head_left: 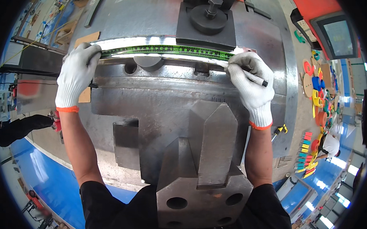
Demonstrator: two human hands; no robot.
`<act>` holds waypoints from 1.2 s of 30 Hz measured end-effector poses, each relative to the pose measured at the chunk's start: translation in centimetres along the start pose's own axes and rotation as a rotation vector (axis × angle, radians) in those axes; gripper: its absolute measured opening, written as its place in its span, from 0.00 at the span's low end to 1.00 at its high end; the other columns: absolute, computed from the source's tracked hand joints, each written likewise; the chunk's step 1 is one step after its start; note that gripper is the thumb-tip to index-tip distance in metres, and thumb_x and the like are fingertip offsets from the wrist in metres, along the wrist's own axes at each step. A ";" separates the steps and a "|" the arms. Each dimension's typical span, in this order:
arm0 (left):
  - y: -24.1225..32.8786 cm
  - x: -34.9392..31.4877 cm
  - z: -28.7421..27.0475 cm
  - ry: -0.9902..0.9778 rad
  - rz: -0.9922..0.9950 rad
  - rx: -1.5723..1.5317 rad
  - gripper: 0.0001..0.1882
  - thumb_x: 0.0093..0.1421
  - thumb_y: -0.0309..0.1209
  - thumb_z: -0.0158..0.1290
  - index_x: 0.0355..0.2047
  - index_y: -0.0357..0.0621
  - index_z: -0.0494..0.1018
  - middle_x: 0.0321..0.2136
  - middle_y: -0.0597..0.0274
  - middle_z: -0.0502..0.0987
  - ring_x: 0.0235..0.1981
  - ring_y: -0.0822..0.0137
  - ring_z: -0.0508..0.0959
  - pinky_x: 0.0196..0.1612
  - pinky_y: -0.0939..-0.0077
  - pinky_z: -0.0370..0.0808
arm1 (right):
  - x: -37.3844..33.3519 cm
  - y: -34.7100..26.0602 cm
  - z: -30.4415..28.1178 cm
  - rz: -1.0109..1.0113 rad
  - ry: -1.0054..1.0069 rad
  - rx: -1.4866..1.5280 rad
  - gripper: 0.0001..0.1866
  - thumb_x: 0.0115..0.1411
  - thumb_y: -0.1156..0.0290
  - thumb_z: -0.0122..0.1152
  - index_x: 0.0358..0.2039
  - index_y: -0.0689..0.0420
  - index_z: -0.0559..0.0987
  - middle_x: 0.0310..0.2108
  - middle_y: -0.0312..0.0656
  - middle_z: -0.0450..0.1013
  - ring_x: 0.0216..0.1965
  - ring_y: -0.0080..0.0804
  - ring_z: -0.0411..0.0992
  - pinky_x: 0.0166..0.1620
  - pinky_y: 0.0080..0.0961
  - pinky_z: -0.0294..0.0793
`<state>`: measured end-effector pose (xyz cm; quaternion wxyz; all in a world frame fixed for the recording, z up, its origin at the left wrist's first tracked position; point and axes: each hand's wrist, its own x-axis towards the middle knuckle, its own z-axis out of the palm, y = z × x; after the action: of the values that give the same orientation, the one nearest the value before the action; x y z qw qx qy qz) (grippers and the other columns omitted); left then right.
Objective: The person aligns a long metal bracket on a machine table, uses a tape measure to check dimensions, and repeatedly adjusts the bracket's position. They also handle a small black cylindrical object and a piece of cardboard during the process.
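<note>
A green and black measuring tape (165, 49) lies stretched along a shiny metal strip (143, 40) on the steel machine bed. At the tape's left end my gloved left hand (76, 70) is closed on it, thumb against the strip's end. My right hand (252, 82), also in a white glove with an orange cuff, grips a white marker pen (255, 79) with a black end. The pen's pale tip points left, close to the strip's lower edge near the tape's right part. The fingers of my right hand hide the tape's right end.
A dark clamp block with a large bolt (207, 24) presses just beyond the strip. Nearer me stands a pointed steel block (217, 144). At right are a red-framed screen (338, 33), a yellow-handled screwdriver (280, 130) and coloured parts. Other people work at both sides.
</note>
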<state>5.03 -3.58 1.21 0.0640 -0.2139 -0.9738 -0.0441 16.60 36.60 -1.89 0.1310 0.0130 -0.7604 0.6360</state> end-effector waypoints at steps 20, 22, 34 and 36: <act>-0.2 0.0 -0.1 -0.002 0.014 -0.043 0.11 0.68 0.27 0.55 0.48 0.37 0.80 0.43 0.46 0.80 0.45 0.44 0.81 0.49 0.59 0.77 | 0.0 0.0 -0.2 -0.017 0.009 -0.078 0.04 0.61 0.83 0.66 0.37 0.64 0.83 0.33 0.36 0.79 0.35 0.19 0.75 0.42 0.20 0.77; 0.3 0.1 -0.4 0.000 -0.026 -0.198 0.11 0.68 0.27 0.55 0.48 0.34 0.79 0.41 0.45 0.80 0.44 0.45 0.80 0.49 0.61 0.76 | 0.0 -0.2 -0.6 0.022 0.026 -0.010 0.04 0.61 0.84 0.65 0.37 0.65 0.83 0.33 0.37 0.79 0.35 0.20 0.75 0.41 0.20 0.76; 0.4 -14.4 -3.0 0.370 -0.687 -1.222 0.41 0.63 0.49 0.67 0.67 0.37 0.67 0.37 0.59 0.81 0.29 0.75 0.80 0.29 0.81 0.77 | -10.9 2.6 -10.0 0.130 0.515 0.271 0.13 0.67 0.66 0.57 0.45 0.62 0.78 0.34 0.42 0.75 0.35 0.33 0.78 0.39 0.33 0.82; 0.7 -17.6 -2.3 0.349 -0.878 -1.054 0.42 0.60 0.46 0.70 0.68 0.39 0.67 0.38 0.58 0.82 0.32 0.71 0.81 0.33 0.78 0.79 | -12.5 2.4 -10.7 0.037 0.559 0.214 0.18 0.72 0.62 0.54 0.53 0.63 0.76 0.33 0.45 0.75 0.31 0.32 0.75 0.35 0.25 0.75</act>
<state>21.40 -10.46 1.04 0.0835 0.2062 -0.7944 -0.5652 30.14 45.63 -5.22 0.3213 -0.1627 -0.6235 0.6939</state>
